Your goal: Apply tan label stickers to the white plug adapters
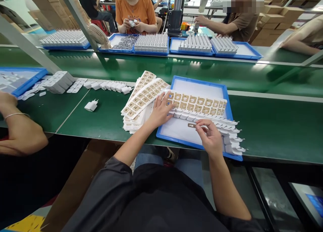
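My left hand point(162, 109) lies with fingers spread on a sheet of tan labels point(199, 103) that rests over a row of white plug adapters point(228, 134) in a blue-rimmed tray point(199, 82). My right hand point(210, 136) is closed in a pinch on one small tan label point(191, 125), held just above the tray's white floor, near the adapters. A stack of more label sheets point(141, 102) lies fanned out to the left of the tray, beside my left wrist.
A lone white adapter point(91, 105) and a row of others point(106, 86) lie on the green bench. A co-worker's arm point(17, 127) rests at the left. Across the belt point(176, 72), people sit behind blue trays point(217, 46) of upright adapters.
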Tool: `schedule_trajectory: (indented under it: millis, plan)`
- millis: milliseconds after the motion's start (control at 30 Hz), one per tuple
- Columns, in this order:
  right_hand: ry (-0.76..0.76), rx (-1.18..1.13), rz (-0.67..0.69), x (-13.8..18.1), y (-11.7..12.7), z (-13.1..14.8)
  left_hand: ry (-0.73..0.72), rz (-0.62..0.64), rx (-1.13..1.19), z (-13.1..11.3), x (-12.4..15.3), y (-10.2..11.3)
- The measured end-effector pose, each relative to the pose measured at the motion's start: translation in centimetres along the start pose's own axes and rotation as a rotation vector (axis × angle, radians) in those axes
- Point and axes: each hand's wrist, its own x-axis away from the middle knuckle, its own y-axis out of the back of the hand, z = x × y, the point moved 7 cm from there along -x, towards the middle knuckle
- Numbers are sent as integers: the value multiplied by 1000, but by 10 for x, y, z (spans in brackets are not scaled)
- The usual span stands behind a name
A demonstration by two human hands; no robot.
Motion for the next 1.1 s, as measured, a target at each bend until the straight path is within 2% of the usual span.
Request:
schedule_trajectory:
  millis: [67,167,267,367,467,567,667,767,833,933,1000,1100]
  plan:
    - [-5,-9,-12,4,3,-2,-3,-18,11,2,1,0]
    - [42,-18,-27,14,13,2,-36,-119,35,-6,4,7]
    - [95,-39,70,33,22,10,-145,-183,92,-40,7,7]
    - [82,-42,171,56,28,13,-318,-76,137,-96,1,-14]
    - [52,-7,129,72,42,11,-351,64,110,-141,-18,-44]
    - [32,23,45,81,58,4,-310,141,59,-160,-36,-63]
    - [4,59,-45,87,73,-6,-278,149,108,-157,-38,-61]
    - [-31,44,-92,90,79,-13,-159,132,399,-135,-25,-42]
    - [-38,-19,-85,88,74,-11,24,138,735,-113,-9,-33]
    - [-32,-183,-44,81,52,0,403,135,1274,-85,24,-32]
    - [-35,-304,-17,74,33,11,618,114,1550,-79,46,-37]
    - [-55,-439,24,64,4,25,785,100,1775,-83,73,-44]
